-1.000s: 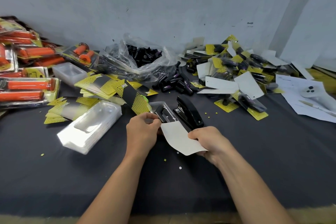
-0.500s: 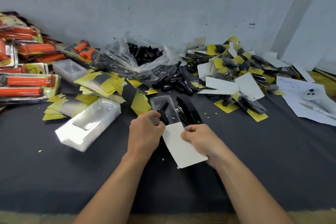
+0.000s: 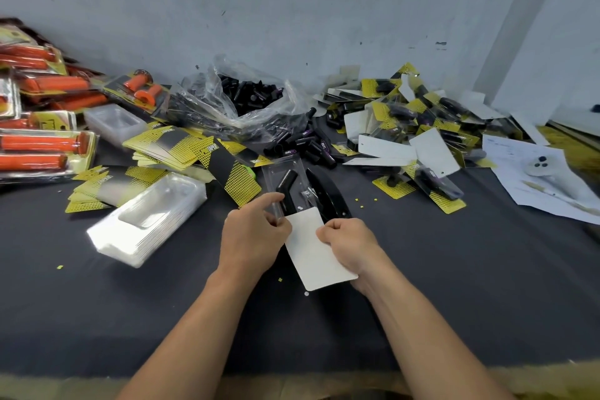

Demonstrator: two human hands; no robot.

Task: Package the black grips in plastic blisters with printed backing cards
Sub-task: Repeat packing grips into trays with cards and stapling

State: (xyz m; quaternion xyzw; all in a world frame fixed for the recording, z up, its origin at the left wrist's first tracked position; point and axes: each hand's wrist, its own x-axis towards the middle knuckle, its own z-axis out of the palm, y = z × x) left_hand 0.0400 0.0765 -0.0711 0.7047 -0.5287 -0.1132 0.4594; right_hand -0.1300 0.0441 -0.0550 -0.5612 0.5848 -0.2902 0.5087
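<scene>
At the table's middle my left hand (image 3: 255, 230) pinches the near edge of a clear plastic blister (image 3: 276, 172) with black grips (image 3: 286, 187) inside. My right hand (image 3: 349, 239) pinches a backing card (image 3: 311, 253), white side up, whose far end lies at the blister's open end. Loose black grips (image 3: 308, 143) spill from a clear bag (image 3: 227, 101) at the back. A stack of empty blisters (image 3: 146, 221) lies to the left, with yellow-black printed cards (image 3: 172, 148) behind it.
A black stapler (image 3: 328, 195) lies just right of the held blister. Finished black-grip packs (image 3: 422, 127) are heaped at the back right, orange-grip packs (image 3: 39, 140) at the far left. White papers (image 3: 535, 178) lie at the right. A wall closes the back.
The card has turned more lengthwise and slid farther toward the blister's opening. Both hands have drawn closer together over it.
</scene>
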